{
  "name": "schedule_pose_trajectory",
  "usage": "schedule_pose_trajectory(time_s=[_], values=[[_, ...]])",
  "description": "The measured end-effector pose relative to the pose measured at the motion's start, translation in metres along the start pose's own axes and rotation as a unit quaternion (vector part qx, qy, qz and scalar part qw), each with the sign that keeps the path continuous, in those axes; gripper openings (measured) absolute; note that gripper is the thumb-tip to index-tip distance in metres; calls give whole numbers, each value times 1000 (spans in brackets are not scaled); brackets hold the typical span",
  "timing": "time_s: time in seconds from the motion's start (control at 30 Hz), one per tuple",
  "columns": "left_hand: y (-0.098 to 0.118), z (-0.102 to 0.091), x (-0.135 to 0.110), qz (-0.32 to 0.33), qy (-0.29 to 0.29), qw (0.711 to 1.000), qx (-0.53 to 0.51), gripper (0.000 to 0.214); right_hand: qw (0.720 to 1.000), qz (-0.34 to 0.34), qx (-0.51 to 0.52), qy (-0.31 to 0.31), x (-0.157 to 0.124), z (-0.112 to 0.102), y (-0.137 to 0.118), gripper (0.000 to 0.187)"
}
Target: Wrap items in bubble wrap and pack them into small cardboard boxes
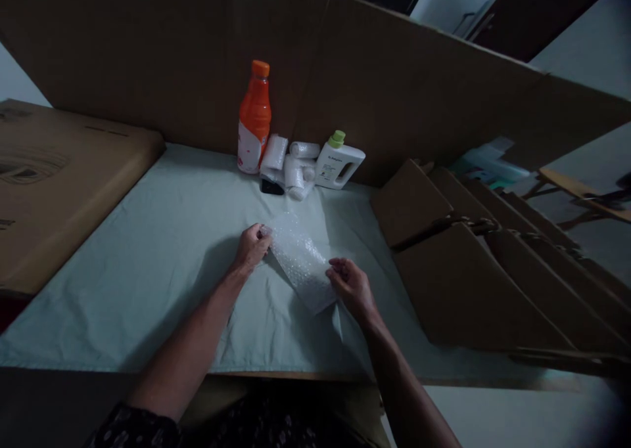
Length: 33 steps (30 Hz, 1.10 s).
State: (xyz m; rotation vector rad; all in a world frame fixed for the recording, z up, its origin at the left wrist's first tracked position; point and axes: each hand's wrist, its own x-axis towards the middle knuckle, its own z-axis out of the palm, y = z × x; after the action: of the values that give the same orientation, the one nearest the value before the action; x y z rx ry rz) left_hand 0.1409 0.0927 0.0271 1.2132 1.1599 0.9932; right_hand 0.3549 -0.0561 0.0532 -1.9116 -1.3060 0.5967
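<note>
Nothing you face reads with certainty: your jug (pixel 339 154) bears small dark print (pixel 328 170), your bottle (pixel 256 110) a pink-marked label (pixel 246 152), your carton (pixel 73 185) dark markings (pixel 24 168), all illegible.

The bubble wrap (pixel 300 264) is glossy, bumpy plastic – the tablecloth (pixel 172 238) matt, creased fabric, the boxes (pixel 473 290) dull cardboard.
</note>
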Motion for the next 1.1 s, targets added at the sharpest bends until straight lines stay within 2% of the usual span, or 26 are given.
schedule_pose_trajectory(time_s=[0.13, 0.27, 0.4, 0.5, 0.57, 0.67, 0.77, 0.83, 0.93, 1.1], values=[[-2, -3, 5, 9, 32, 999, -19, 16, 999, -30, -19, 22, 48, 0, -2, 35], [-3, -11, 13, 20, 83, 996, -34, 30, 998, -49, -40, 19, 102, 15, -13, 33], [-7, -19, 24, 34, 128, 990, -40, 59, 994, -69, -79, 29, 156, 33, -33, 28], [-14, -22, 30, 45, 149, 987, -29, 79, 990, -75, -109, 57, 180, 39, -41, 31], [-19, -24, 33, 51, 154, 987, -13, 80, 985, -77, -127, 84, 180, 41, -41, 34], [-24, -25, 32, 68, 153, 985, 29, 66, 971, -120, -187, 91, 157, 47, -34, 34], [-22, -24, 27, 108, 143, 979, 99, 48, 944, -206, -257, 10, 126, 60, -29, 37], [-19, -22, 23, 140, 132, 969, 154, 42, 929, -235, -283, -54, 115, 67, -29, 41], [-17, -17, 19, 173, 112, 950, 233, 36, 919, -228, -307, -95, 117, 70, -31, 39], [-21, -10, 13, 195, 90, 924, 316, 33, 920, -217, -318, -78, 122, 57, -28, 35]])
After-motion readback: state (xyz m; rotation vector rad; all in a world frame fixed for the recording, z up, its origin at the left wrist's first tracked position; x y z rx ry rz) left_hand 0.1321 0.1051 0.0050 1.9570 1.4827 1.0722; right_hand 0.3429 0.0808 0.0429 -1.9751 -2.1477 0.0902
